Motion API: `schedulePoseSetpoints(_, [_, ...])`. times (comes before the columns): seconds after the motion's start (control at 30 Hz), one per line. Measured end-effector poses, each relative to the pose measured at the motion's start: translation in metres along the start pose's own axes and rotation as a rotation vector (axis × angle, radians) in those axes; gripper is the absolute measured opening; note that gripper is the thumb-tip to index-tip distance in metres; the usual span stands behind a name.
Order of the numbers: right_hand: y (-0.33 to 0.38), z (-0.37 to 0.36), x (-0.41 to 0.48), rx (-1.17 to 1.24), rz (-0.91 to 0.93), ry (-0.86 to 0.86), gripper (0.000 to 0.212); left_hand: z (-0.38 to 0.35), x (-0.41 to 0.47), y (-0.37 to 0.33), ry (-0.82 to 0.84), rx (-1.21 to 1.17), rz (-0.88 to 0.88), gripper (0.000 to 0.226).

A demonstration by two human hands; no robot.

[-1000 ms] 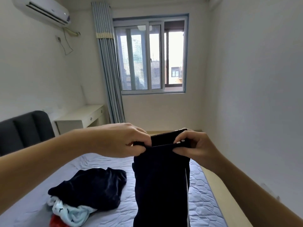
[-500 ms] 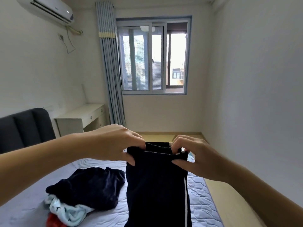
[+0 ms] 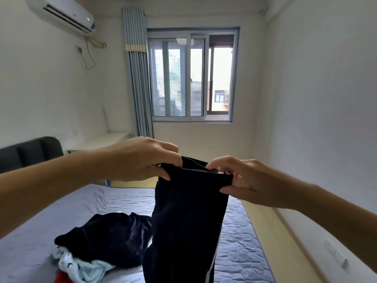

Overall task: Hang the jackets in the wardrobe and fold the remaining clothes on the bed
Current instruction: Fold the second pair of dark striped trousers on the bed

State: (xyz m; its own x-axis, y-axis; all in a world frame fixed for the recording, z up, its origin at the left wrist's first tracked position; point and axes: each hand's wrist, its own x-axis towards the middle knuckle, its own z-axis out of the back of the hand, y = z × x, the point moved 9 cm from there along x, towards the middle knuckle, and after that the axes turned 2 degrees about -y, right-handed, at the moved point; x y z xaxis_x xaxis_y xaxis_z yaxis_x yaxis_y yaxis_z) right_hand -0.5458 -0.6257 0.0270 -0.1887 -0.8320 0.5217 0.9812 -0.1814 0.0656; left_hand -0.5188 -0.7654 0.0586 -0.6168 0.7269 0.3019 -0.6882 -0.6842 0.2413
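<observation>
Head view: both hands up in front, holding dark trousers (image 3: pixel 187 217) by waistband, legs hanging down over bed (image 3: pixel 106 203). Left hand (image 3: pixel 140 160) pinches left end of band, thumb and fingers clamped on fabric. Right hand (image 3: pixel 244 180) pinches right end, fingertips curled round edge. White stripe down trouser side. Pile on bed just left of hanging legs: dark velvety garment (image 3: pixel 110 237) on top, pale blue piece (image 3: pixel 81 268) and bit of red (image 3: pixel 61 279) under it.
</observation>
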Motion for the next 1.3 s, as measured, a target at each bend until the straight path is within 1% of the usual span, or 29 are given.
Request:
schedulePoseSetpoints(0.07, [0.002,0.000,0.003,0.021,-0.002,0.015,0.034,0.001,0.000,0.001,0.010,0.004,0.007,0.015])
schedulePoseSetpoints(0.17, [0.012,-0.003,0.009,-0.007,0.049,0.053,0.032,0.002,0.000,0.006,-0.001,0.022,0.033,0.017])
schedulePoseSetpoints(0.33, [0.023,-0.006,0.014,-0.174,0.083,0.111,0.035,0.001,0.001,0.016,0.006,0.040,0.105,0.017])
schedulePoseSetpoints(0.43, [0.020,-0.010,0.015,-0.226,0.022,0.174,0.032,0.000,0.001,0.014,-0.008,0.115,0.072,0.020])
schedulePoseSetpoints(0.53, [0.012,-0.016,0.014,-0.324,-0.015,0.279,0.018,0.004,0.003,0.003,-0.067,0.222,0.010,0.023])
schedulePoseSetpoints(0.6, [0.011,-0.025,0.012,-0.248,-0.041,0.384,0.018,0.005,0.006,0.001,-0.075,0.224,0.002,0.021])
schedulePoseSetpoints(0.67, [0.013,-0.033,0.010,-0.130,-0.065,0.476,0.024,0.005,0.008,0.004,-0.062,0.198,0.010,0.019])
schedulePoseSetpoints(0.7, [0.014,-0.034,0.010,-0.113,-0.070,0.501,0.026,0.005,0.010,0.006,-0.052,0.191,0.021,0.018])
schedulePoseSetpoints(0.77, [0.011,-0.030,0.011,-0.109,-0.087,0.519,0.026,0.004,0.011,0.010,-0.023,0.186,0.041,0.019])
schedulePoseSetpoints(0.87, [0.011,-0.022,0.016,-0.020,-0.122,0.538,0.022,0.007,0.017,0.012,0.016,0.180,0.021,0.016])
schedulePoseSetpoints(0.97, [0.014,-0.025,0.021,0.059,-0.153,0.586,0.023,0.021,0.026,0.010,0.002,0.171,-0.027,0.016])
schedulePoseSetpoints(1.07, [0.010,-0.024,0.022,0.146,-0.250,0.619,0.012,0.032,0.029,0.010,0.006,0.154,-0.032,0.017])
schedulePoseSetpoints(1.13, [0.006,-0.023,0.021,0.197,-0.296,0.620,0.013,0.038,0.030,0.009,-0.016,0.145,-0.047,0.016])
schedulePoseSetpoints(1.23, [0.006,-0.023,0.026,0.144,-0.243,0.584,0.025,0.045,0.033,0.004,-0.055,0.128,-0.081,0.012])
schedulePoseSetpoints(1.3, [0.008,-0.026,0.028,0.121,-0.208,0.589,0.023,0.049,0.032,0.002,-0.064,0.111,-0.099,0.013])
